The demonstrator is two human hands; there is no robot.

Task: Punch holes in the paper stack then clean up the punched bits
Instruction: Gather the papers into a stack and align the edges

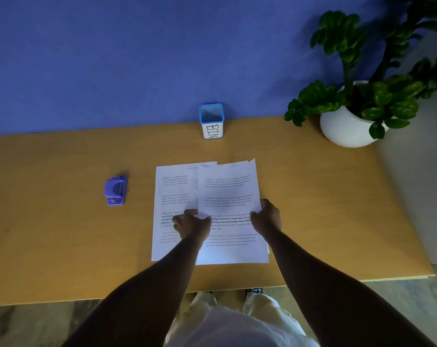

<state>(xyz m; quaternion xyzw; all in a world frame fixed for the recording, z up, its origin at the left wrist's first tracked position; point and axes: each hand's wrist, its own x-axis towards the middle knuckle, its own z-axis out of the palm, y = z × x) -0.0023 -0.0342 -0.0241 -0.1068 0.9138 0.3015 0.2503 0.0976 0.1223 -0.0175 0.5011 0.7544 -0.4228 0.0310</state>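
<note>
Several printed white sheets (225, 191) lie fanned in a loose stack in the middle of the wooden table (62, 241). My left hand (191, 225) grips the left edge of the upper sheets. At their right edge, my right hand (267, 217) pinches the same sheets. One sheet (169, 194) sticks out to the left underneath. A small purple hole punch (115, 190) sits on the table well left of the papers, untouched. A white cup with a blue rim marked BIN (211, 121) stands at the table's back edge, beyond the papers.
A white pot with a green leafy plant (350, 126) stands at the table's back right corner. A blue wall (137, 58) runs behind the table. The table's front edge lies just below the papers, with my legs beneath it.
</note>
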